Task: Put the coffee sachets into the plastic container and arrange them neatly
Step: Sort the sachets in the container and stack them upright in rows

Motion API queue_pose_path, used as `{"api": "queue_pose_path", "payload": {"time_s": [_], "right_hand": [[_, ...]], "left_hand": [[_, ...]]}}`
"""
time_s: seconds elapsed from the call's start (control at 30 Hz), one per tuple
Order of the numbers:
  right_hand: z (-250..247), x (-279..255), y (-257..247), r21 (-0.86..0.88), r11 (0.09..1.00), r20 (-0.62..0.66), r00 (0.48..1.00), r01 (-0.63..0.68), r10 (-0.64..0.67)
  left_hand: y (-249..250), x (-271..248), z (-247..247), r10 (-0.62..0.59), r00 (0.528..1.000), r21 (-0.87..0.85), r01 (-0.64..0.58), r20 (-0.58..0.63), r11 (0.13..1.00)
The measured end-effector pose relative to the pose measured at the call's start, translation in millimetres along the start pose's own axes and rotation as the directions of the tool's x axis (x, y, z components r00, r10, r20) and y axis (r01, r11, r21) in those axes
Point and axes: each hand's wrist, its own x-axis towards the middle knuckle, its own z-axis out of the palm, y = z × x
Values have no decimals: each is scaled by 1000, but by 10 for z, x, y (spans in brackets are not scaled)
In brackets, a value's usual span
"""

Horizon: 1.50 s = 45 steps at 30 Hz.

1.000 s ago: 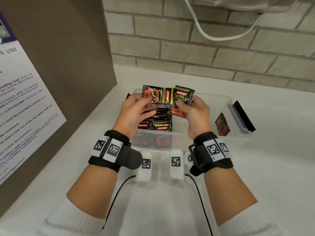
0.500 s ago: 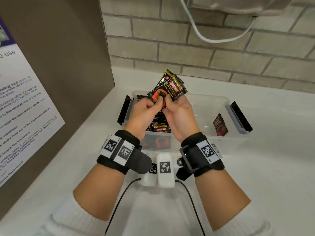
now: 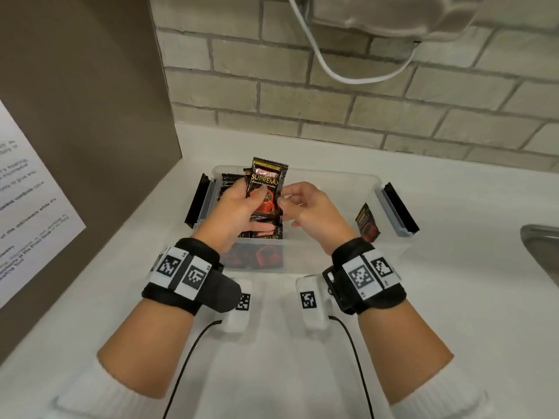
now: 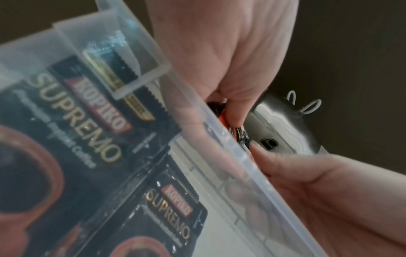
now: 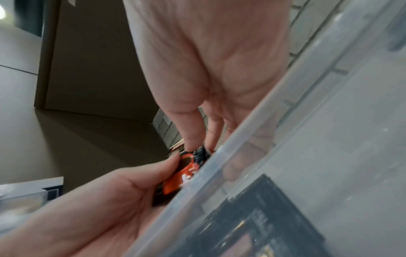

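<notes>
Back wall (image 3: 363,116) is pale brick, and a white table (image 3: 453,297) runs right up to it. A brown panel (image 3: 75,86) stands on the left with a printed notice (image 3: 27,207) stuck on it. A white cable (image 3: 348,74) loops down from some pale box (image 3: 378,10) up top. There's a metal sink (image 3: 541,246) edge at far right.

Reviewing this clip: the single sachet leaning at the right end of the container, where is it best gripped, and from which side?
Probably pinch the lone sachet by its top edge, coming straight down through the open top of the plastic container. It stands nearly upright by the right end wall, so that upper edge is its most exposed part.
</notes>
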Motion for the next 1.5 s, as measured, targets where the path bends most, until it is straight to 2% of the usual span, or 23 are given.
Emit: {"api": "queue_pose_path", "payload": {"time_s": [0.13,0.2,0.27,0.33,0.4,0.5,0.6,0.67,0.7,0.77,0.83,0.9,0.93,1.0,1.1,1.3,1.5], "right_hand": [[-308,9,145,-188,979,-109,992,-78,58],[-490,32,203,-388,906,-189,977,-171,104],[-666,96,249,-675,677,-236,956,-292,177],[-784,177,265,-832,431,-252,930,-350,268],[-812,243,262,-891,321,-217,922,-321,321],[-760,305,295,-938,240,-150,917,-250,368],[-697,337,320,-975,124,-112,891,-183,439],[-686,359,316,-983,90,-100,880,-159,463],[-687,362,301,-989,54,-101,887,-140,451],[-724,363,305,-997,-58,-74,936,-57,343],[-799,365,365,-980,-184,33,971,79,238],[-891,357,432,-934,-303,107,956,190,272],[-934,349,452,-917,-343,101,949,205,297],[-999,345,464,-900,-383,81,945,206,318],[-1013,354,468,-889,-390,101,934,239,343],[-1014,357,452,-934,-305,78,940,186,333],[-1035,372,506,-871,-371,218,931,321,294]], "left_hand": [[-15,5,-19,5,999,-27,-6,-48,1000],[-26,17,-34,11,997,-27,-13,-79,1000],[-26,18,-33,15,997,-3,-15,-82,1000],[-32,18,-27,14,998,17,-13,-69,1000],[-27,14,-22,7,998,24,-5,-60,1000],[-31,16,-33,-6,999,50,8,-37,999],[-37,13,-48,-17,1000,79,18,-16,997],[-36,13,-46,-17,1000,103,18,-13,995],[-39,12,-44,-15,1000,116,16,-13,993],[-44,15,-39,-18,1000,137,20,-10,990],[-48,15,-38,-24,1000,150,25,-8,988],[-49,21,-40,-29,1000,167,29,-3,986],[-50,26,-40,-32,999,175,31,2,984],[-50,27,-46,-39,999,175,37,11,984],[-45,17,-55,-54,998,182,48,27,982],[-29,8,-44,-59,998,194,54,19,979],[-26,-1,-36,-80,997,192,74,22,979]]}}
